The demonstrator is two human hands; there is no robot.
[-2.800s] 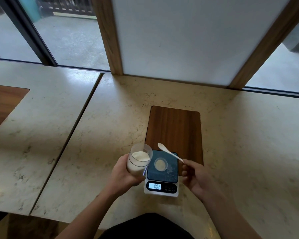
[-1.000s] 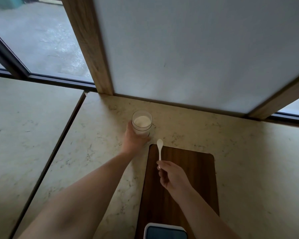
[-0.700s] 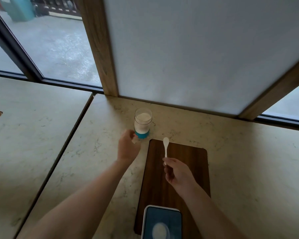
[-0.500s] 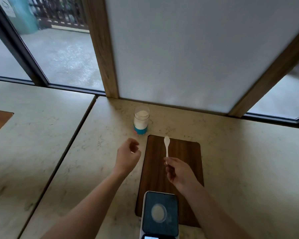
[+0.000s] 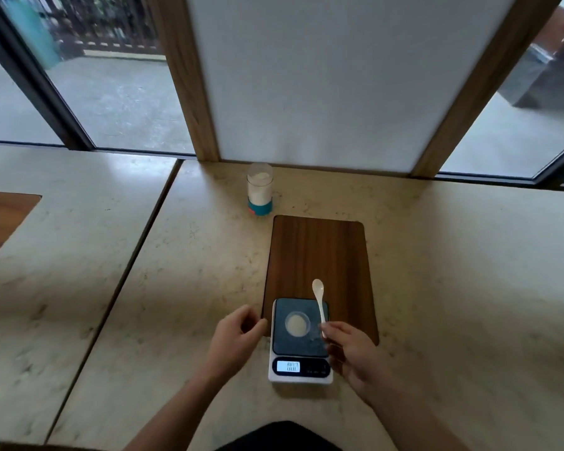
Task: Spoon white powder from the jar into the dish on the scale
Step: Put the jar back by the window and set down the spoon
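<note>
A clear jar [image 5: 260,189] of white powder with a teal base stands upright at the back of the counter, near the wall. The small scale [image 5: 300,341] has a dark platform and a lit display, and on it sits a small dish [image 5: 297,324] holding white powder. My right hand [image 5: 349,351] pinches the handle of a white spoon [image 5: 319,299], whose bowl points away from me over the scale's right side. My left hand [image 5: 236,338] hovers just left of the scale, fingers curled and apart, holding nothing.
A dark wooden board [image 5: 319,255] lies under the far half of the scale. The marble counter [image 5: 163,288] has a seam running diagonally on the left. A wooden-framed white panel [image 5: 323,76] and windows rise behind the jar.
My left hand let go of the jar at the back of the counter and drew back beside the scale. My right hand brought the spoon back over the scale. The view tilted down.
</note>
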